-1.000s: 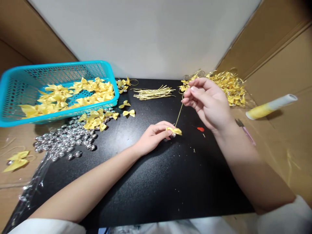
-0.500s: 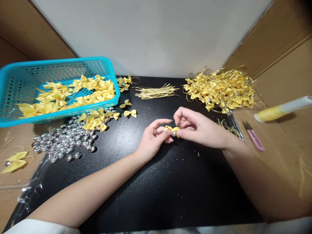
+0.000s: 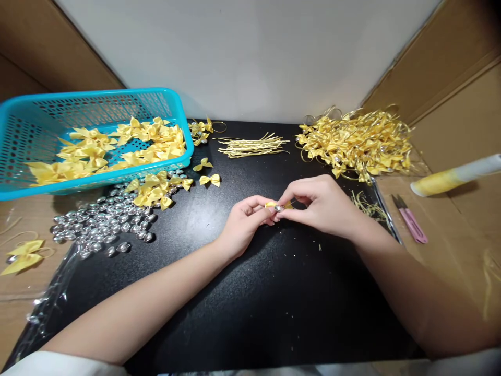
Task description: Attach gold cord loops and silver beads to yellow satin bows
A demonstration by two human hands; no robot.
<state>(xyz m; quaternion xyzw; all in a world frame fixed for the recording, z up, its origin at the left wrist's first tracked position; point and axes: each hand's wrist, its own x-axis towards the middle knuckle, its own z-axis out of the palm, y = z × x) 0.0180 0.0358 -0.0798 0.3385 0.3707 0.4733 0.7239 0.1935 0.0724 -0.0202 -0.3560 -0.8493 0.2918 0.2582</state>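
Over the middle of the black table (image 3: 250,303), my left hand (image 3: 245,224) pinches a small yellow ribbon bow (image 3: 270,204), mostly covered by fingers. A shiny silver bell (image 3: 278,208) sits at the front of the bow. From the right, my right hand (image 3: 317,206) closes thumb and forefinger around that bell, and its fingertips meet those of the left hand. Part of the bow shows behind the right fingers. Whether a cord runs through the bell is too small to see.
Left stands a turquoise basket (image 3: 186,130) of yellow bows, with loose silver bells (image 3: 105,224) before it. Gold ties (image 3: 252,146) lie at the back. Right are a heap of finished bows (image 3: 356,141), pink snips (image 3: 413,224), cord scraps (image 3: 368,206) and a yellow-white tube (image 3: 454,177).
My right thumb and forefinger have come together on the bell, where the forefinger was raised before. My left forefinger has lowered toward the bow.
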